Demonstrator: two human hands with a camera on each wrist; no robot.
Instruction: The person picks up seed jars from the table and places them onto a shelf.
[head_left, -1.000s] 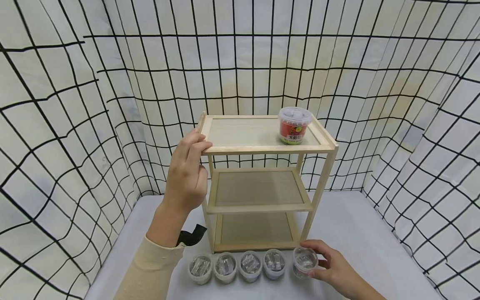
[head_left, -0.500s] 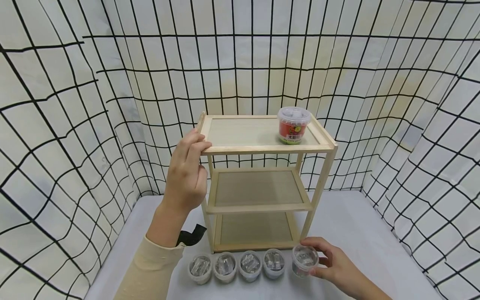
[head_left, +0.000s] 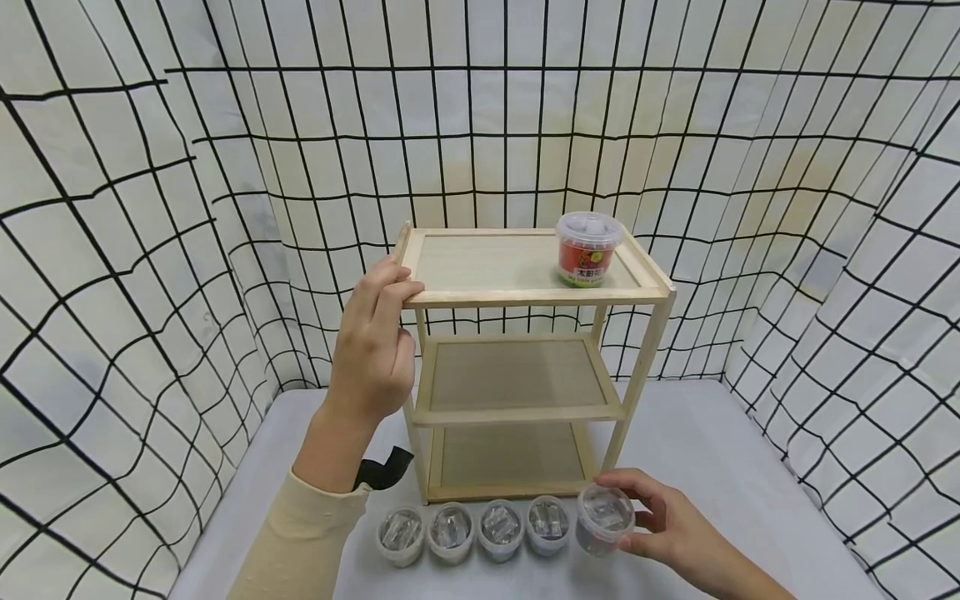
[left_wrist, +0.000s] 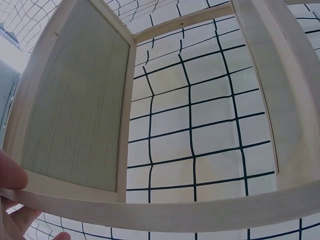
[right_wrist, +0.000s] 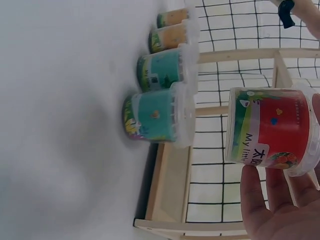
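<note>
My left hand (head_left: 375, 342) grips the upper left corner of a three-tier wooden shelf (head_left: 517, 415), its fingers over the top frame. In the left wrist view, fingertips (left_wrist: 12, 172) curl round the frame's edge. My right hand (head_left: 671, 525) holds a lidded clear plastic cup (head_left: 604, 510) between thumb and fingers, in front of the shelf's right leg. The right wrist view shows that cup's red label (right_wrist: 282, 127) and that it is raised off the table. A matching red-labelled cup (head_left: 588, 250) stands on the top tier at the right.
Several lidded cups (head_left: 501, 531) stand in a row before the shelf, the nearest with a teal label (right_wrist: 152, 115), farther ones orange (right_wrist: 170, 36). A black band (head_left: 384, 469) shows beside the left wrist. White cloth walls (head_left: 510, 108) with black grid lines surround the white table (head_left: 697, 442).
The cup in my right hand has risen a little and shifted slightly left, towards the row. My left hand keeps its grip on the shelf corner.
</note>
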